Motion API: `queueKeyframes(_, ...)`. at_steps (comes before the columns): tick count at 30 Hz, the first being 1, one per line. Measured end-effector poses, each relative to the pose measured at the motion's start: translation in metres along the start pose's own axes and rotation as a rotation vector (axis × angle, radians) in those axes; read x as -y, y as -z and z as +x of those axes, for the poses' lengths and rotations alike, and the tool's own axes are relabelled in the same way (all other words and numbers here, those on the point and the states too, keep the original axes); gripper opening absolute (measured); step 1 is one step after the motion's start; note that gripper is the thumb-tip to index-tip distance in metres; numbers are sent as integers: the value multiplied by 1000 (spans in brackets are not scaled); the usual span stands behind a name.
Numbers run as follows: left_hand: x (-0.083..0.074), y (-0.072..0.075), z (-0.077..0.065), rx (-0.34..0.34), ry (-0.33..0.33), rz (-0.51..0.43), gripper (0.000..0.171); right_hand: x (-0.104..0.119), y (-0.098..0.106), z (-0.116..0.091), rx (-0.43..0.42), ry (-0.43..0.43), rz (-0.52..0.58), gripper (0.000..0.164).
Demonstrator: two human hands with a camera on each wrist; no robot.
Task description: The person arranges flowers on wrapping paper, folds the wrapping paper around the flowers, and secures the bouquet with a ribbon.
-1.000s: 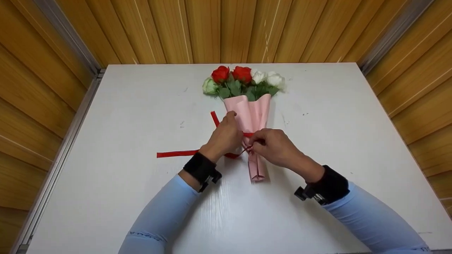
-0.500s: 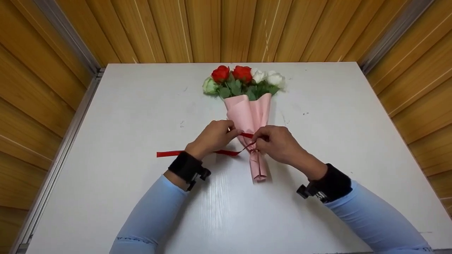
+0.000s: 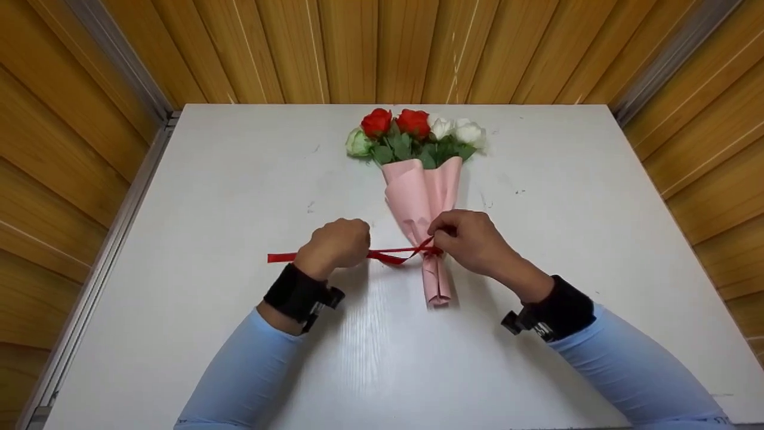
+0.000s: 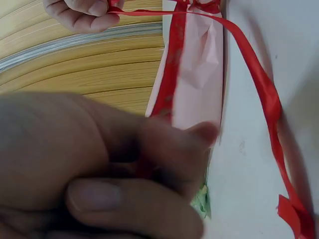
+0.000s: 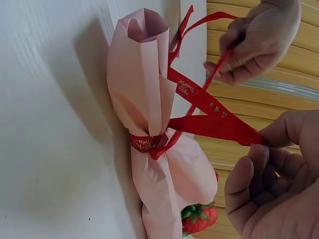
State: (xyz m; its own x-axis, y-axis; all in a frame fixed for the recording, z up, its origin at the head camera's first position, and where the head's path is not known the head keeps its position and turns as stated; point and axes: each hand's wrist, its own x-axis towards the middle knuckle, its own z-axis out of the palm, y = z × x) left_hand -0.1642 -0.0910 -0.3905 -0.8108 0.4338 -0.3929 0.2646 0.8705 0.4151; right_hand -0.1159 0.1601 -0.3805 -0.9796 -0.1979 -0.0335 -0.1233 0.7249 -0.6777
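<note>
A bouquet in pink paper (image 3: pixel 412 191) lies on the white table, with red, white and pale green roses. Red ribbon (image 5: pixel 144 143) circles its narrow neck, printed with gold lettering. My right hand (image 3: pixel 468 239), close over the neck, pinches a folded part of the ribbon (image 5: pixel 214 128) between thumb and forefinger. To the left, my left hand (image 3: pixel 335 243) grips another length of ribbon (image 3: pixel 397 250), stretched nearly straight toward the neck. In the left wrist view, curled fingers (image 4: pixel 144 199) hide much of that ribbon. A loose tail (image 3: pixel 280 258) extends past the left hand.
Red roses (image 3: pixel 412 122) and white roses (image 3: pixel 468 132) point toward the table's back edge. Wood-patterned panels (image 3: pixel 346 54) stand behind and at both sides. Black camera straps (image 3: pixel 295 292) wrap both wrists over light blue sleeves.
My left hand has moved from the paper down and to the left, drawing a ribbon length out taut. My right hand keeps its pinch near the neck, almost in place.
</note>
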Motion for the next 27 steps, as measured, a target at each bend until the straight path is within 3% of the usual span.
queueKeyframes(2,1,-2,-1,98,-22,-9,12,1,-1,0,-1,6,-3,23)
queueKeyframes(4,1,-5,-1,168,-91,-19,10,1,-2,0,-2,9,-3,22)
queueKeyframes(7,0,-10,1,205,-196,-77,10,1,-2,1,-2,10,-1,22)
queueKeyframes(11,-7,-14,3,133,-286,-164,10,1,-1,1,-9,15,-7,22)
queueKeyframes(15,-15,-19,5,52,-314,-183,9,1,-1,1,-12,18,-7,21)
queueKeyframes(20,-21,-25,6,62,-264,-152,9,3,-3,0,-6,17,16,21)
queueKeyframes(27,-30,-28,6,56,-277,-179,12,6,-2,1,-3,13,44,22)
